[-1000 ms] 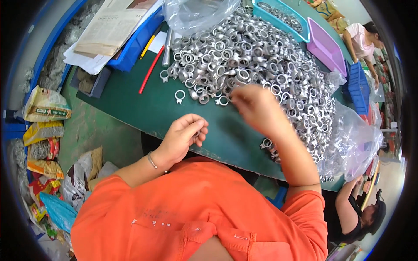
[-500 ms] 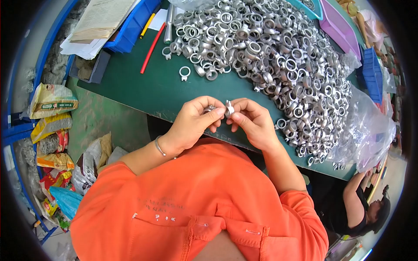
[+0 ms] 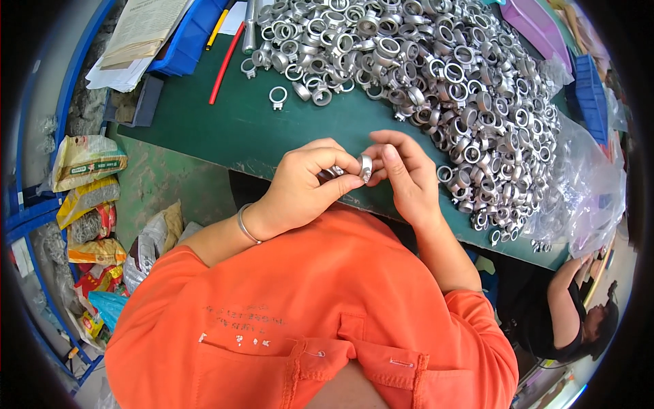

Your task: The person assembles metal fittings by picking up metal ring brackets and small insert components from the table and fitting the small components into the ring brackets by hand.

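Between the thumb and forefinger of my left hand (image 3: 298,180) is a small silver metal ring (image 3: 366,168), its band turned edge-on. More metal shows inside the curled fingers of that hand, perhaps another ring, mostly hidden. Just right of the held ring is my right hand (image 3: 414,178), thumb and forefinger spread apart; its lower fingertips come close to the ring, and I cannot tell whether they touch it. Beyond my hands spreads a large heap of similar rings with small lugs (image 3: 470,102). One loose ring (image 3: 278,97) lies apart, left of the heap.
The green table (image 3: 197,129) carries a red stick (image 3: 227,65), a metal tube (image 3: 249,31), and a blue bin (image 3: 182,51) with papers (image 3: 136,41). Clear plastic bags (image 3: 579,184) hang at the right edge. Another person (image 3: 558,307) sits at right. Filled sacks (image 3: 88,163) stand at left.
My right hand has let go of the ring and its thumb and forefinger have spread. The ring has turned in my left fingers. The view has shifted slightly.
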A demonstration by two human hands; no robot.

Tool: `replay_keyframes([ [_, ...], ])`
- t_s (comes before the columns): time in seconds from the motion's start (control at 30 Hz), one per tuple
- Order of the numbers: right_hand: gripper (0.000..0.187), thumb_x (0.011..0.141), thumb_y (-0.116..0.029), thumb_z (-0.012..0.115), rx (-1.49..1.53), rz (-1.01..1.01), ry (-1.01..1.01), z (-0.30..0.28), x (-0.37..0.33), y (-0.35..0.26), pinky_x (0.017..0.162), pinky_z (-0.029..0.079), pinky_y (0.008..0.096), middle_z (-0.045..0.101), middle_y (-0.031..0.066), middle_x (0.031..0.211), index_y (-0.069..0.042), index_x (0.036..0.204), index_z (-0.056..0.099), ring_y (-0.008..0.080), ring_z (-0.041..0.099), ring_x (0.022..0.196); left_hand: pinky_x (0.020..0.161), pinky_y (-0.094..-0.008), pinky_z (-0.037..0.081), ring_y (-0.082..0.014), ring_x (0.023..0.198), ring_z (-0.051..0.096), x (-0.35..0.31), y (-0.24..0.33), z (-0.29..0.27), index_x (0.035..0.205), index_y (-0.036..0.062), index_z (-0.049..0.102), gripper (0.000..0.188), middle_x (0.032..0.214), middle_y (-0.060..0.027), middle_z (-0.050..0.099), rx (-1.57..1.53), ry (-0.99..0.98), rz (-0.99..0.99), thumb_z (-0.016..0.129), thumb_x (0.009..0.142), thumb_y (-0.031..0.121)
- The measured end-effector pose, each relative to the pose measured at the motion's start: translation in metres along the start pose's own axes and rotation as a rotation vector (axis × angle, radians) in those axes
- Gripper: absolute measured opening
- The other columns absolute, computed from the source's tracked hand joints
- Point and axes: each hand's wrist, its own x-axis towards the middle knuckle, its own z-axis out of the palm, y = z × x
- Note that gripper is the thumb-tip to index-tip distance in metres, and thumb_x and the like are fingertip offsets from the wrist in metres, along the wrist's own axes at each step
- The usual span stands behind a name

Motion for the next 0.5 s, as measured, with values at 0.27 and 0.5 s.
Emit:
replay_keyframes([
  [0.27,0.03,0.071,0.012,0.065,-0.204,-0.481,-0.056,-0.004,0.004,0.018,0.081,0.047,0.0307,0.051,0.0165,0.113,0.0,0.095,0.053,0.0182,0.054,0.097,0.056,-0.0217,0.049,-0.0097,0.065,0.057,0.003,-0.001,-0.008,0.095,0.002,0.052,0.01,0.082,-0.0048,0.056,-0.56,0.077,-0.494,0.052,0.088,0.009],
  [0.5,0.018,0.07,0.003,0.065,-0.919,-0.774,-0.06,0.019,0.038,-0.007,0.065,0.047,0.0326,0.057,0.0119,0.086,-0.002,0.086,0.061,0.027,0.057,0.076,0.05,-0.0217,0.045,-0.0106,0.067,0.054,-0.003,-0.019,-0.016,0.1,0.0039,0.051,0.013,0.081,-0.0055,0.055,-1.045,-0.023,-0.716,0.05,0.09,0.013],
])
